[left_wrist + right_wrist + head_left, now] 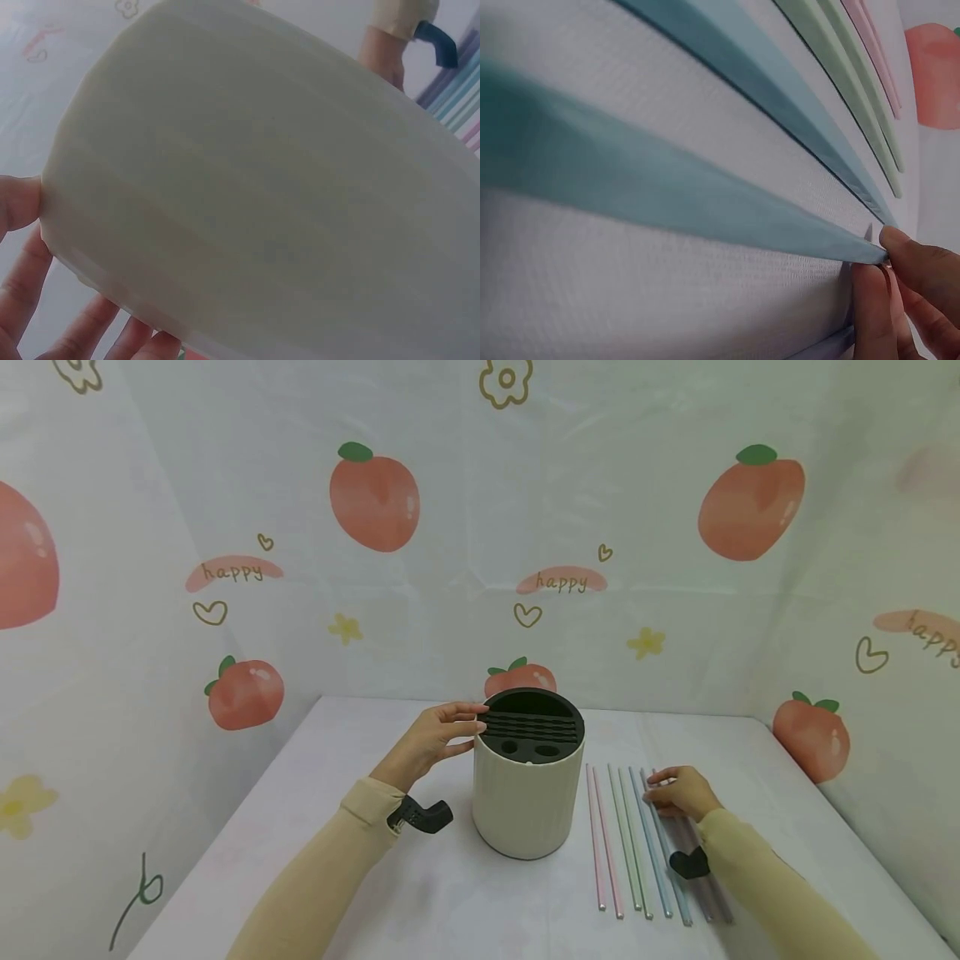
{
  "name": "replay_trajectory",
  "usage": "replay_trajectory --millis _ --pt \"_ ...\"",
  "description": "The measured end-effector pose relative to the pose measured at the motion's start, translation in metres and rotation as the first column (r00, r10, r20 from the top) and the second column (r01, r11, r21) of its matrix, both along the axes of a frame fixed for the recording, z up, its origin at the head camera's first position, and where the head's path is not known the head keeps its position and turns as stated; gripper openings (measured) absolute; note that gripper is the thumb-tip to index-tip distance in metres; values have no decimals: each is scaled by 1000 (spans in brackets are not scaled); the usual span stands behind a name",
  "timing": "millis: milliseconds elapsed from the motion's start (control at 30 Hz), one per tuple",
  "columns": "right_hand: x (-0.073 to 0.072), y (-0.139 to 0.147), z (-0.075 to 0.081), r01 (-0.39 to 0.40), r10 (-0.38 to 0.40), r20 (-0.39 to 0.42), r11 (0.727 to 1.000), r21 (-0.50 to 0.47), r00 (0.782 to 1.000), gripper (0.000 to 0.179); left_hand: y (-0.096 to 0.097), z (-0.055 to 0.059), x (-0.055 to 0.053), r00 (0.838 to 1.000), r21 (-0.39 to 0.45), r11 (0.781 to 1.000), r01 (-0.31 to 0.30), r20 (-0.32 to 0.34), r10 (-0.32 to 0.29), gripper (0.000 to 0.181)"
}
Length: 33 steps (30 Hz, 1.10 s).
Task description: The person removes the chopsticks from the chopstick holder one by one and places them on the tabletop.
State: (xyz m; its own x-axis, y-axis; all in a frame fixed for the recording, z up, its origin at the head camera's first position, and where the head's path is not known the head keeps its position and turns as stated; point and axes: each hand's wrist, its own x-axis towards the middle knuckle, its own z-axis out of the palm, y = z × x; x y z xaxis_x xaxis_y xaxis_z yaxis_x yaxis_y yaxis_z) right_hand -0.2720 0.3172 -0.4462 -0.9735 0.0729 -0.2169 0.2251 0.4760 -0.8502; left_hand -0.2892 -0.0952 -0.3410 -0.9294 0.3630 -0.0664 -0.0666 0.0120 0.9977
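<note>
A white cylindrical utensil holder (525, 810) with a black slotted top (531, 727) stands upright on the table. My left hand (438, 735) touches the left side of its rim, fingers spread; the left wrist view has the holder's pale wall (247, 187) filling most of the frame. Right of the holder, pink, green, blue and purple chopsticks lie side by side. My right hand (682, 793) is at their far ends. Between its thumb and index finger it pinches the tip of a blue chopstick (705, 210). Part of the purple chopsticks (720, 897) is hidden beneath the right arm.
Pink chopsticks (606, 860), green chopsticks (633, 852) and another blue chopstick (654, 852) lie between the holder and my right hand. A white printed sheet (450, 635) hangs behind the white table (375, 893) and along both sides.
</note>
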Motion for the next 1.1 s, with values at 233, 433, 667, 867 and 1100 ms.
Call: replay_trajectory --millis 233,433,667,867,1100 --pt "-2 -1 0 4 -4 19 1000 7 1000 37 0 -1 0 1000 13 1000 7 -2 -7 41" --pt "-2 -2 1 2 -2 27 1000 4 1000 37 -1 0 0 1000 18 1000 13 -7 -12 42" --pt "-4 -2 0 9 -10 35 1000 25 999 36 0 -1 0 1000 14 1000 9 -10 -9 41" --pt "-2 -3 1 5 -6 41 1000 20 999 36 0 0 1 1000 8 1000 14 -9 -14 42" --pt "-3 -2 2 -2 2 45 1000 14 999 37 0 1 1 1000 9 1000 13 -11 -13 42"
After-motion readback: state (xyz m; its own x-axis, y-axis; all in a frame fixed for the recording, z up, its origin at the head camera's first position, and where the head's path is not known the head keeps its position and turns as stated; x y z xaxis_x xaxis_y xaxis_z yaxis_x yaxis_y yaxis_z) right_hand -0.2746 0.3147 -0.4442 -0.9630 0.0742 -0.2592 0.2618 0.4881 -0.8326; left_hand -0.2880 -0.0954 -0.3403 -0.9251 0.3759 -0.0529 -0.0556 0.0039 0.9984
